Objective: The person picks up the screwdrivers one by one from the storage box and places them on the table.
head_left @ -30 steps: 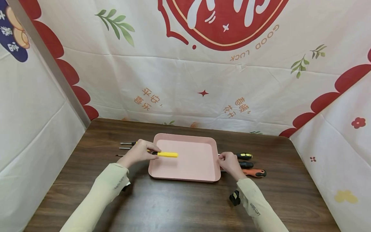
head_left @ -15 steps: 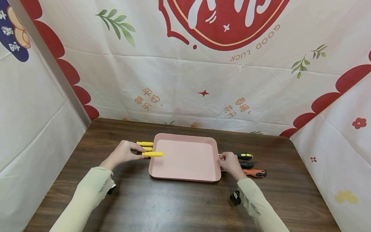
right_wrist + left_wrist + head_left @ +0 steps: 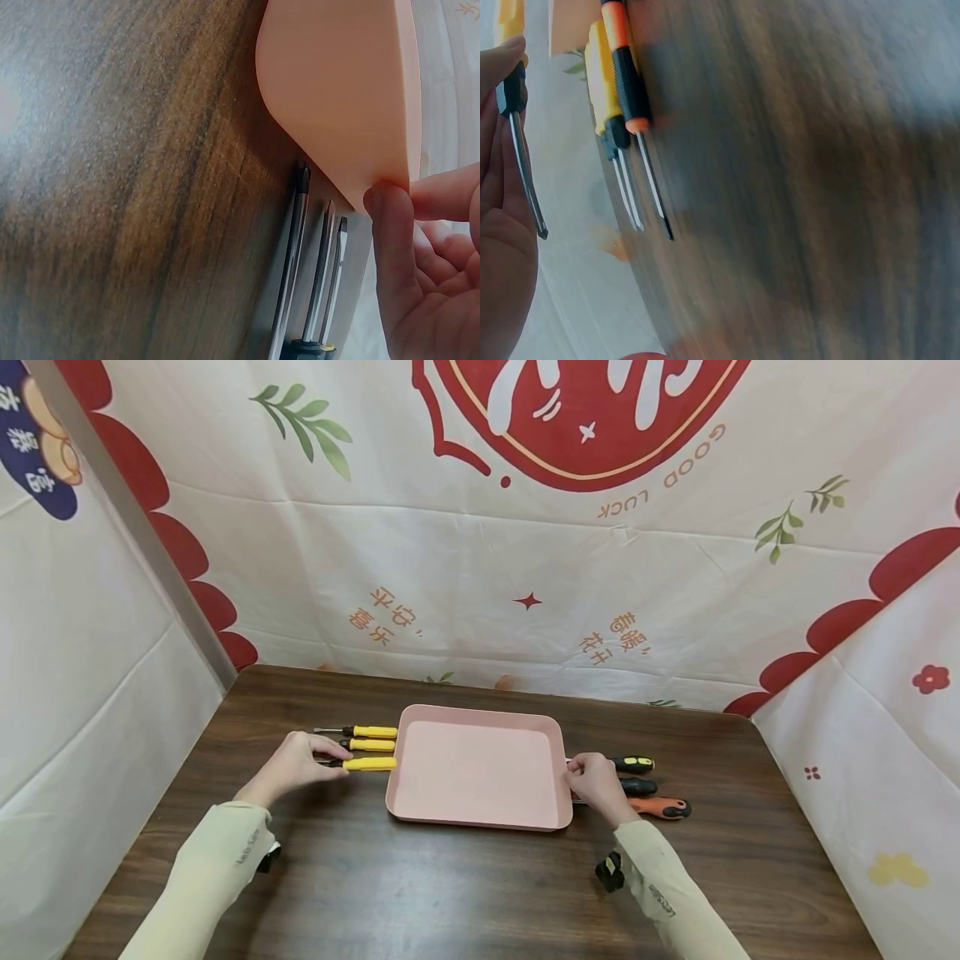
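Observation:
My left hand [image 3: 294, 766] pinches a yellow-handled screwdriver [image 3: 370, 764] between thumb and fingers, left of the pink tray [image 3: 480, 772]. In the left wrist view its shaft [image 3: 526, 176] points away from the handle, above the table. Two yellow-handled screwdrivers [image 3: 374, 732] lie just behind it. An orange and black screwdriver [image 3: 630, 86] shows beside them in the left wrist view; the held one covers it in the head view. With thumb and index finger, my right hand [image 3: 597, 783] grips the tray's right rim, also seen in the right wrist view [image 3: 390, 97].
Right of the tray lie a black and yellow screwdriver [image 3: 634, 764], a black-handled one [image 3: 638, 787] and an orange-handled one [image 3: 663, 808], shafts toward the tray. The dark wooden table [image 3: 450, 893] ends at a printed cloth [image 3: 480, 568] behind and at the sides.
My left hand has moved left with the yellow-handled screwdriver, from over the tray to beside the other screwdrivers on the left. My right hand stays on the tray rim.

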`<state>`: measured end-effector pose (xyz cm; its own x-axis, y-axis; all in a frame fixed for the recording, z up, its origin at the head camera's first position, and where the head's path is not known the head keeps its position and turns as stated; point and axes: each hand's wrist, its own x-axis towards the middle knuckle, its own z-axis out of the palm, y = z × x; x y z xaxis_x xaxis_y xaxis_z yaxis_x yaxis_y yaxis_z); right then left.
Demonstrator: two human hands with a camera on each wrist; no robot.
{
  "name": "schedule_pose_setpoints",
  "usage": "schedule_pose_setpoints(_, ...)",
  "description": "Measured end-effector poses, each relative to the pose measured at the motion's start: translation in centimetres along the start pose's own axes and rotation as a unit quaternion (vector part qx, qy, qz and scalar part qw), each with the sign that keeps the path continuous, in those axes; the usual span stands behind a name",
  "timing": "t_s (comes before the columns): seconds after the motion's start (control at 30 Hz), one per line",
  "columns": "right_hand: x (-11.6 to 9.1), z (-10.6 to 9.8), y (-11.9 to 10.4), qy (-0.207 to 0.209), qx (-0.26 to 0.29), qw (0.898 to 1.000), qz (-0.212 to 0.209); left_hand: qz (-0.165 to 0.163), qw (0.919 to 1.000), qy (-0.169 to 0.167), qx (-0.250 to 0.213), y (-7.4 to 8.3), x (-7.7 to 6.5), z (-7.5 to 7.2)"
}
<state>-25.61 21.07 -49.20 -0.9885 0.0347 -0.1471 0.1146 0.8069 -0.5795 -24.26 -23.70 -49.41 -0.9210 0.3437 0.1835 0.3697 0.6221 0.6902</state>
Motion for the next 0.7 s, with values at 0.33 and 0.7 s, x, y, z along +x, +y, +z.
schedule_pose_setpoints(0.33,0.1,0.0,0.0,-0.001,0.005,1.0,-0.002,-0.035,0.9993,-0.004,-0.012,-1.9,-0.9,0.2)
schedule_pose_setpoints(0.7,0.0,0.0,0.1,-0.002,0.007,1.0,0.001,-0.053,0.9982,-0.025,-0.011,-3.0,-1.4,0.5)
